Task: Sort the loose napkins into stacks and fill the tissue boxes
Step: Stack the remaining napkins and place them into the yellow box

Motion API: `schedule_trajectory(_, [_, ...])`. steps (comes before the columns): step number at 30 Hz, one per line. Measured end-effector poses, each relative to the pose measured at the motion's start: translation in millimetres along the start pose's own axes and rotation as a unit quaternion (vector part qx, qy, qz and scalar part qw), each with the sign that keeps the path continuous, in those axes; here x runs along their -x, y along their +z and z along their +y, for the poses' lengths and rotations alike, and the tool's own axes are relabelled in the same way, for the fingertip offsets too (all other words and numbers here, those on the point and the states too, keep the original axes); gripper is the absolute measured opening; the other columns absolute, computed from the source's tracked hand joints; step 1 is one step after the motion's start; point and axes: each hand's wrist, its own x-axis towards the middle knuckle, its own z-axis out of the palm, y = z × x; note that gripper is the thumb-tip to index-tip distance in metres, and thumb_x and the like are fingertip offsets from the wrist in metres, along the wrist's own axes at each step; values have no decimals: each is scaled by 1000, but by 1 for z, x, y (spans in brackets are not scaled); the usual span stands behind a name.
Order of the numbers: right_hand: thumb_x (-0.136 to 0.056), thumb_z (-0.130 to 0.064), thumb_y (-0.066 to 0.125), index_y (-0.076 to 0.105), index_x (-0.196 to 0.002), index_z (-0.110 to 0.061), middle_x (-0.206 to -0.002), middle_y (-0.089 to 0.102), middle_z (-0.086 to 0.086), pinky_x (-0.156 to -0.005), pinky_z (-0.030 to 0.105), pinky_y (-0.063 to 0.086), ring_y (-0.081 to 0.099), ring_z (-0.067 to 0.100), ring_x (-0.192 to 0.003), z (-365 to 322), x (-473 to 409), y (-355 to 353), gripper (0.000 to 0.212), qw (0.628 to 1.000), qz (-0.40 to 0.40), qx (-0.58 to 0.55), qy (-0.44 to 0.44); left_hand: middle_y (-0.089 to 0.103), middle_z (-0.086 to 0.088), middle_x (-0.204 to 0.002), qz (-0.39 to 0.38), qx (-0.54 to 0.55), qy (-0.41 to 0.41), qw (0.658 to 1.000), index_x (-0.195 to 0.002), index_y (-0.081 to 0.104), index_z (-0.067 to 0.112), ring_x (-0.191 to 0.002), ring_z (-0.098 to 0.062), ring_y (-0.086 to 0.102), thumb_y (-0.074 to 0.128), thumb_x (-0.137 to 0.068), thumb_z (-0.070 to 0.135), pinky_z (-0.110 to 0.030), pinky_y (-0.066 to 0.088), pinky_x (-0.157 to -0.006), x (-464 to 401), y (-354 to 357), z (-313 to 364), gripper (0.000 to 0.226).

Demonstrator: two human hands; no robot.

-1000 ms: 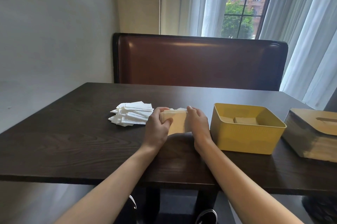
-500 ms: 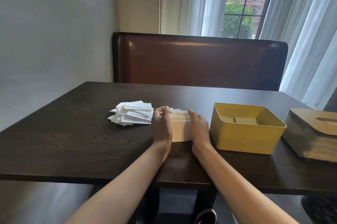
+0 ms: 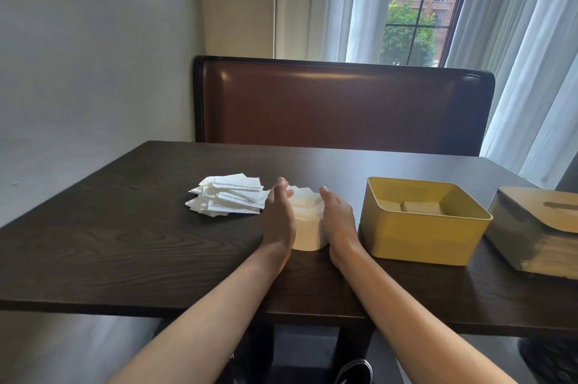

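A neat stack of white napkins [image 3: 307, 221] stands on the dark wooden table [image 3: 125, 239]. My left hand [image 3: 279, 218] presses flat against its left side and my right hand [image 3: 337, 218] against its right side, fingers straight. A loose pile of white napkins [image 3: 230, 197] lies just to the left. An open yellow tissue box [image 3: 422, 236] with some napkins at its bottom sits to the right.
A grey tissue box with a wooden slotted lid [image 3: 538, 227] stands at the far right edge. A brown padded bench back [image 3: 344, 105] runs behind the table, with a curtained window beyond. A wall is on the left.
The stack, gripped and lifted in both hands a second ago, now stands on the table. My fingers have straightened and both palms press its sides.
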Motion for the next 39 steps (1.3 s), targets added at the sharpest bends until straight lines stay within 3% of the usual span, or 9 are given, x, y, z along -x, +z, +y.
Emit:
schedule_trajectory(9, [-104, -40, 39, 61, -70, -14, -75, 65, 4, -61, 30, 44, 64, 19, -75, 0, 0, 2, 47, 996, 75, 42, -26, 66, 7, -88, 38, -128, 53, 990, -89, 68, 17, -85, -12, 57, 45, -99, 18, -30, 42, -76, -3, 4, -4, 25])
schedule_trajectory(12, [-104, -42, 36, 58, -73, -13, -75, 66, 6, -57, 25, 44, 66, 18, -69, -3, 5, 1, 48, 997, 73, 13, -19, 66, 5, -79, 66, -123, 41, 989, -71, 66, 20, -80, -18, 61, 45, -95, 19, -35, 48, -72, -2, 6, 0, 32])
schedule_trajectory(18, [-103, -46, 37, 62, -87, -24, -84, 68, -1, -71, 34, 55, 67, 14, -76, -16, 20, -2, 38, 994, 12, 17, -111, 70, 0, -76, 146, -63, 58, 986, -68, 69, 17, -75, -20, 63, 42, -98, 26, -36, 48, -73, -6, 6, 27, 41])
schedule_trajectory(25, [-95, -47, 56, 55, -98, -32, -85, 59, -20, -72, 44, 61, 65, 11, -80, -36, 24, -9, 16, 971, 62, 97, -212, 71, -7, -79, 129, 3, 28, 991, -65, 71, 15, -74, -27, 65, 42, -98, 30, -34, 50, -63, -2, 12, 57, 46])
schedule_trajectory(28, [-95, -44, 57, 56, -79, -31, -77, 63, -10, -65, 49, 59, 67, 16, -76, -47, 20, -18, 20, 964, 84, 115, -224, 70, -12, -86, 75, 19, 14, 997, -70, 71, 15, -75, -29, 66, 39, -102, 37, -41, 55, -68, 5, 17, 67, 51])
schedule_trajectory(31, [-95, -39, 58, 62, -72, -22, -69, 64, -3, -58, 46, 58, 67, 21, -69, -60, 10, -34, 29, 959, 114, 106, -235, 67, -10, -87, -27, 28, -13, 999, -90, 69, 13, -71, -23, 63, 36, -105, 45, -29, 50, -58, 17, 22, 76, 48])
schedule_trajectory(34, [-94, -40, 59, 65, -74, -15, -69, 64, 0, -52, 37, 55, 68, 21, -70, -74, 1, -55, 33, 958, 129, 115, -229, 65, -7, -90, -133, -11, 28, 991, -105, 64, 15, -72, -16, 62, 46, -105, 37, -26, 50, -55, 24, 21, 77, 29])
schedule_trajectory(37, [-93, -44, 60, 66, -77, -15, -74, 66, 3, -59, 39, 57, 68, 21, -74, -86, -7, -73, 34, 959, 112, 143, -218, 68, -11, -103, -191, -74, 83, 975, -116, 61, 10, -82, -16, 65, 57, -101, 17, -34, 58, -66, 25, 20, 72, 17])
schedule_trajectory(39, [-94, -46, 59, 65, -80, -17, -78, 66, 3, -58, 34, 55, 68, 18, -74, -94, -7, -84, 33, 965, 68, 157, -199, 70, -13, -104, -197, -89, 85, 973, -107, 65, 11, -89, -21, 68, 59, -100, 13, -42, 60, -79, 24, 23, 72, 9])
